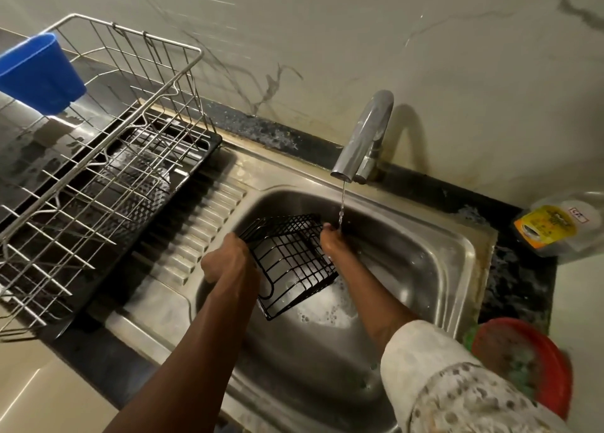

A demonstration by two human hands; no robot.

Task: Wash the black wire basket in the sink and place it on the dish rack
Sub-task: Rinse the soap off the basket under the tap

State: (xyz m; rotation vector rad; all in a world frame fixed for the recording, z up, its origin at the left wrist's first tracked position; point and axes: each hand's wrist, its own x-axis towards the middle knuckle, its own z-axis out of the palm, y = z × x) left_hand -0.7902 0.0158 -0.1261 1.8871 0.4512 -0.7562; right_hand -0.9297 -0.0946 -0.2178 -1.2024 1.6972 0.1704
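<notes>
Head view: the black wire basket [289, 260] hung tilted on its side inside the sink [421, 256], above a patch of foam [327, 310], well apart from the dish rack [137, 33] on the worktop to the left. The left grip [225, 260] was curled tight round the basket's left rim. The right grip [329, 240] lay against the basket's far right corner, but its fingers sat edge-on behind the wire, so I could not tell whether it pinched the wire or only steadied it.

The thin stream [342, 204] from the tap [362, 138] fell on the right grip's fingertips, just beside the mesh and not on it. Suds would probably remain on the wires unless the basket was brought under the water. Wet, soapy wire held firmly on one side only could twist or slip and drop into the basin. On the way to the rack, a swing too high might knock the blue cup [39, 70] hanging on its rim.
</notes>
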